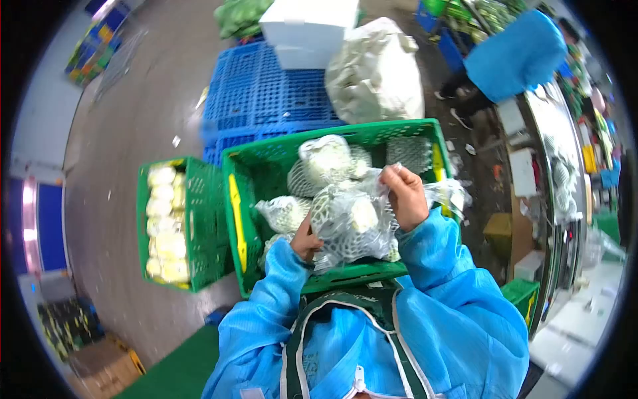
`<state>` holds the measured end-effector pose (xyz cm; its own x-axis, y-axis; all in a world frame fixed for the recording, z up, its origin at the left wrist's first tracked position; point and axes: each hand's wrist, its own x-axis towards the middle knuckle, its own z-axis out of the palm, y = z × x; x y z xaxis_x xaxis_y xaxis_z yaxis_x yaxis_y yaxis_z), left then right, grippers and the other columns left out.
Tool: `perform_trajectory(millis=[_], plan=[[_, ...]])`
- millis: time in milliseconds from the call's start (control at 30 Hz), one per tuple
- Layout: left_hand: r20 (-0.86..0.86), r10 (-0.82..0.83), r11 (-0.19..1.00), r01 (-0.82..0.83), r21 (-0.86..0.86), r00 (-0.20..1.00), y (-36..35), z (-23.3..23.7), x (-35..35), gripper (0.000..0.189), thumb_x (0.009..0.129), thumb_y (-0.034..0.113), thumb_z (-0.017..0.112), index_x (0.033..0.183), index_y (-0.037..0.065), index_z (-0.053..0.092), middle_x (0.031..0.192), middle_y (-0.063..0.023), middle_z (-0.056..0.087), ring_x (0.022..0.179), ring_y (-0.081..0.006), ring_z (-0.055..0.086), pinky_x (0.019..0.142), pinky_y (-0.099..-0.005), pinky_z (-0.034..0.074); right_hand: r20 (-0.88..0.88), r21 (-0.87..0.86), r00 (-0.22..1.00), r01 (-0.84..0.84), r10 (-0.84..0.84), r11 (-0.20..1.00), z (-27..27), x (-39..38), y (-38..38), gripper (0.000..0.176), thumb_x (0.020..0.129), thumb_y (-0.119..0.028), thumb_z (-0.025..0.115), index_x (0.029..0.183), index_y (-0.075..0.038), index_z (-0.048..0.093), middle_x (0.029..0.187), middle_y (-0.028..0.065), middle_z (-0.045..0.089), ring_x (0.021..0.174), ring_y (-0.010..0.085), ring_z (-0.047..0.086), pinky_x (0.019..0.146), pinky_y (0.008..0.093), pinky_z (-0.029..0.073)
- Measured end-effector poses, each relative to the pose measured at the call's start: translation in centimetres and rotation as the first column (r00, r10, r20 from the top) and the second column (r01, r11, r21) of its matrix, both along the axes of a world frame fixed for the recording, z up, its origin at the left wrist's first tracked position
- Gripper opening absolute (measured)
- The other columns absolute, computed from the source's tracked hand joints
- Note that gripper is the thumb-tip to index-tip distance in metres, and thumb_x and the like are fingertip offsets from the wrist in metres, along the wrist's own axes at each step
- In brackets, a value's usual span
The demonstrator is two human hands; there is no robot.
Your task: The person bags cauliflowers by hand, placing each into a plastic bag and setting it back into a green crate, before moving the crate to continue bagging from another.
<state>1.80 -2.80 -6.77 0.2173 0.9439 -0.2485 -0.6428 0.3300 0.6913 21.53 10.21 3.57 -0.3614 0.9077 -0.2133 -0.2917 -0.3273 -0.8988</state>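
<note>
Bright, with strong fisheye distortion.

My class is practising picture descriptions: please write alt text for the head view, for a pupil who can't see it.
A person's left hand and right hand hold a clear bag with pale netted contents over a green crate of similar bundles. A second green crate stands to the left; beyond are blue pallets and a white sack.

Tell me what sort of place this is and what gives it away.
Probably a produce packing area: net-wrapped vegetables lie in the large crate, pale produce fills the smaller crate, and a blue pallet lies beyond.
</note>
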Motion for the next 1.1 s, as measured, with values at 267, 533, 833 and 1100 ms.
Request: perform_trajectory(millis=[267, 533, 833, 1100], plan=[[-0.812, 0.285, 0.785, 0.362, 0.503, 0.509, 4.9, 1.7, 1.6, 0.058, 0.079, 0.029, 0.053, 0.129, 0.004, 0.039, 0.132, -0.012, 0.039, 0.096, -0.0182, 0.05, 0.078, -0.0302, 0.042, -0.202, -0.386, 0.977, -0.016, -0.068, 0.922, 3.0, 5.7, -1.4, 0.011, 0.084, -0.018, 0.054, 0.078, -0.01, 0.054, 0.054, -0.0012, 0.042, 0.042, 0.0107, 0.041, 0.037, 0.0261, 0.031], [-0.689, 0.234, 0.774, 0.297, 0.559, 0.686, 8.0, 2.8, 5.1, 0.033, 0.071, 0.005, 0.067, 0.101, 0.003, 0.054, 0.108, -0.0125, 0.051, 0.102, -0.0249, 0.05, 0.084, -0.0314, 0.041, 0.24, 0.663, 0.933, -0.359, 0.268, 0.657, 3.7, 1.3, -1.2, 0.027, 0.084, -0.023, 0.055, 0.075, 0.001, 0.057, 0.065, 0.0143, 0.057, 0.059, 0.0215, 0.052, 0.058, 0.0357, 0.043], [-0.869, 0.465, 0.82, 0.289, 0.494, 0.168, 6.1, 11.5, 2.4, 0.021, 0.067, 0.005, 0.068, 0.063, 0.003, 0.048, 0.048, -0.0075, 0.041, 0.042, -0.0165, 0.037, 0.043, -0.0299, 0.034, 0.421, 0.707, 0.905, -0.37, 0.062, 0.603, 0.4, 1.9, -0.9, 0.037, 0.076, -0.033, 0.067, 0.092, -0.001, 0.056, 0.08, 0.0157, 0.059, 0.071, 0.0294, 0.059, 0.063, 0.0424, 0.046], [-0.96, 0.28, 0.855, 0.453, 0.253, 0.008, 2.9, 3.4, -5.4, 0.018, 0.063, 0.018, 0.075, 0.07, 0.006, 0.063, 0.071, -0.0117, 0.054, 0.065, -0.0278, 0.055, 0.06, -0.0351, 0.044, 0.511, 0.852, 0.839, -0.468, -0.186, 0.234, -5.4, -3.5, -2.5, 0.026, 0.077, -0.033, 0.058, 0.07, -0.008, 0.057, 0.066, 0.0069, 0.057, 0.065, 0.0297, 0.054, 0.058, 0.0428, 0.043]])
